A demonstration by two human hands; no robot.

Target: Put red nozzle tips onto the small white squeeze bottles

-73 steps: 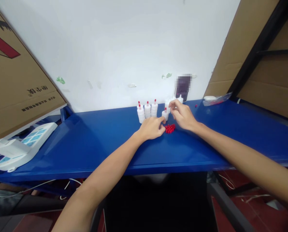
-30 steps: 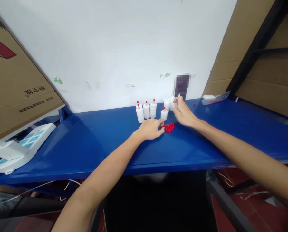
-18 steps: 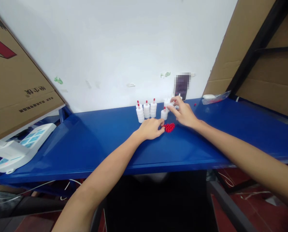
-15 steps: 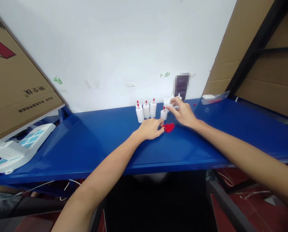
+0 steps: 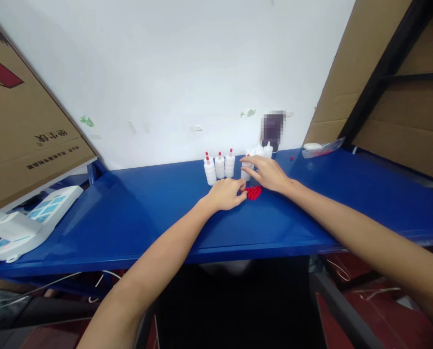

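Note:
My left hand (image 5: 228, 194) rests on the blue table with its fingers curled. Its thumb and forefinger close at the left edge of a small pile of red caps (image 5: 254, 193), with a bit of red between the tips. My right hand (image 5: 269, 173) reaches over the table with fingers apart, across a white bottle with a red tip (image 5: 245, 175) that it partly hides. Whether it touches that bottle I cannot tell. Several white bottles with red tips (image 5: 220, 166) stand upright left of it. White bottles without red tips (image 5: 268, 150) stand behind my right hand.
A dark phone-like object (image 5: 272, 128), partly blurred out, leans on the white wall. One loose red cap (image 5: 292, 158) and a clear plastic bag (image 5: 323, 148) lie to the right. A white power strip (image 5: 49, 213) sits at the left, below a cardboard box (image 5: 27, 111).
My right hand has moved left and slightly down, from the bottles without red tips to the near bottle with a red tip. My left hand stays at the red caps.

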